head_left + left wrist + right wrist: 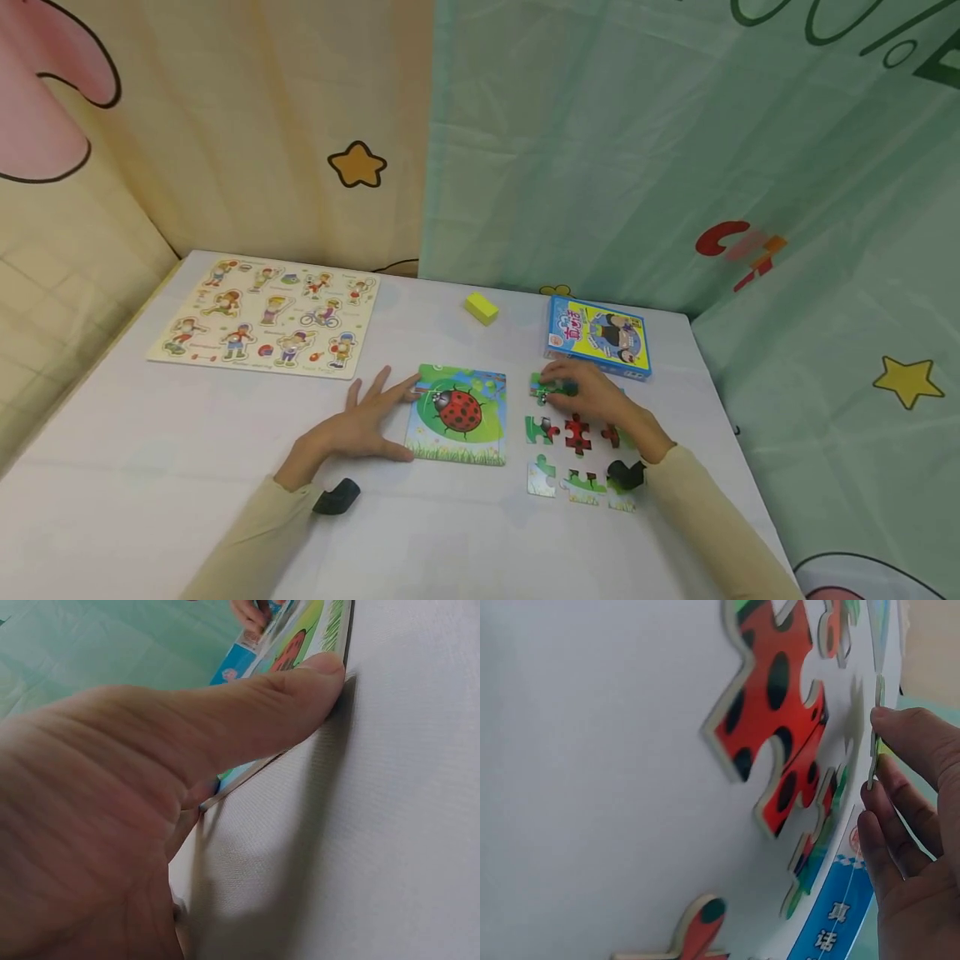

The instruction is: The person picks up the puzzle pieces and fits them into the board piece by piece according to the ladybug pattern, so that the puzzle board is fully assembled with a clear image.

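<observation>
My left hand [360, 427] lies with spread fingers at the left side of a square ladybug puzzle board [480, 450]. In the left wrist view its thumb [262, 705] touches the board's edge. With thumb and fingertips, my right hand [592, 393] pinches a thin jigsaw piece [879, 690], seen edge-on in the right wrist view. Around and below that hand are several loose jigsaw pieces, among them a red spotted one [577, 435], a green and red one [538, 430] and a pale grass one [541, 478]. My right hand hides part of the upper pieces.
A blue and yellow box [600, 333] stands just beyond my right hand. At the back middle sits a yellow block [482, 308]. A large picture board with sports figures [266, 333] occupies the far left of the white table [420, 533]. Printed curtains [570, 167] hang behind.
</observation>
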Demonstrator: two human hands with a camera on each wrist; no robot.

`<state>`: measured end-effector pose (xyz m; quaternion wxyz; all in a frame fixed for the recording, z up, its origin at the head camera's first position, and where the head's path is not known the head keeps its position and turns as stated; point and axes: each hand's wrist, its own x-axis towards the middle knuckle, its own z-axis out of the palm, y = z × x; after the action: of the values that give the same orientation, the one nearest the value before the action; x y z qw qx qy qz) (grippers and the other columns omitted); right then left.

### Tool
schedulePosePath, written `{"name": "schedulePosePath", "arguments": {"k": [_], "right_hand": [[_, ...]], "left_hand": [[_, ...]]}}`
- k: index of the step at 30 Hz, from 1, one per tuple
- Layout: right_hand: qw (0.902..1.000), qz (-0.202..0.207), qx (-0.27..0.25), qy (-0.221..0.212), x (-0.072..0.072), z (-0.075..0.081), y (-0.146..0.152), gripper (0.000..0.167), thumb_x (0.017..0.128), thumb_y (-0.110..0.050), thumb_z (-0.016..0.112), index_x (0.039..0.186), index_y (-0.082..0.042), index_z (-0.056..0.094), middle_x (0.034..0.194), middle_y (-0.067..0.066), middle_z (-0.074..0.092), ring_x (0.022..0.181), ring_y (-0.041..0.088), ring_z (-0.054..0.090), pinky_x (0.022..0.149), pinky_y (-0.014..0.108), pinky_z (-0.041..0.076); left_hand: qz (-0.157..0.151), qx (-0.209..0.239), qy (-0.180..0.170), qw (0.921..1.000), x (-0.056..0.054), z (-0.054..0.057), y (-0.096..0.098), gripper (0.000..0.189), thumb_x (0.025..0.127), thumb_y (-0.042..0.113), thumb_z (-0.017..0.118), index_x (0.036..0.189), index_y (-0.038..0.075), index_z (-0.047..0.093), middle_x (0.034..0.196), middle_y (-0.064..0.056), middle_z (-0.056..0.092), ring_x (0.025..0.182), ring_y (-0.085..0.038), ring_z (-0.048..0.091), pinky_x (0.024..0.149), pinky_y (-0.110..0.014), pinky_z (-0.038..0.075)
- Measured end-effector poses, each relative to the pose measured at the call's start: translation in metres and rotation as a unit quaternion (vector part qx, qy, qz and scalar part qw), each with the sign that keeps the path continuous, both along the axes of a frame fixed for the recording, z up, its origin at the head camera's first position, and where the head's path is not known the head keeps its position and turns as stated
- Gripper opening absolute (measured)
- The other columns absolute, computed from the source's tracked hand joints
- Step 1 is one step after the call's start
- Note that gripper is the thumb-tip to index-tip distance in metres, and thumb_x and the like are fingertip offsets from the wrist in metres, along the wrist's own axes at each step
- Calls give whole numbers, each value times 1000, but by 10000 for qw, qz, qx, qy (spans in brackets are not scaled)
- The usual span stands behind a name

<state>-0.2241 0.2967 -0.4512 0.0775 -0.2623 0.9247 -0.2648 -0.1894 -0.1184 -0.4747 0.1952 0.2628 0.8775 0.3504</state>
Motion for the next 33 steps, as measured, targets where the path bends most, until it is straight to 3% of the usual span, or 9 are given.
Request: {"name": "schedulePosePath", "arguments": {"k": [11, 17, 22, 28, 33], "right_hand": [[9993, 327, -82, 184, -8, 7, -26, 28, 89, -19, 76, 116, -10, 75, 124, 4, 68, 120, 25, 60, 102, 48, 50], [9976, 600, -80, 332, -12, 4, -45, 28, 89, -19, 76, 115, -8, 75, 124, 7, 69, 122, 28, 61, 107, 54, 44], [9975, 669, -141, 182, -13, 4, -61, 29, 90, -20, 75, 117, -9, 74, 125, 6, 68, 125, 29, 58, 110, 63, 36], [9950, 957, -139, 237, -17, 6, -86, 28, 91, -22, 75, 117, -9, 74, 123, 5, 70, 121, 23, 61, 106, 45, 48], [9921, 1201, -3, 362, -18, 11, -106, 29, 92, -22, 74, 118, -8, 74, 124, 6, 70, 119, 23, 62, 106, 43, 48]], "left_hand": [[56, 163, -99, 9998, 1, 4, -1, 115, 74, 37, 88, 162, 16, 16, 154, -5, 47, 153, -42, -15, 115, -65, -21], [64, 172, -84, 9998, 2, 3, 0, 115, 73, 38, 88, 161, 15, 18, 154, -5, 47, 153, -42, -14, 115, -66, -21], [76, 140, -12, 9999, 2, 1, 0, 115, 72, 37, 89, 161, 15, 18, 154, -4, 48, 154, -42, -12, 115, -66, -19], [70, 143, 33, 9999, 2, 2, 0, 115, 72, 37, 89, 161, 13, 20, 153, -6, 48, 153, -43, -11, 115, -67, -18], [50, 129, 35, 9999, 2, 3, 0, 115, 73, 37, 89, 161, 13, 20, 153, -6, 48, 153, -43, -11, 114, -68, -18]]}}
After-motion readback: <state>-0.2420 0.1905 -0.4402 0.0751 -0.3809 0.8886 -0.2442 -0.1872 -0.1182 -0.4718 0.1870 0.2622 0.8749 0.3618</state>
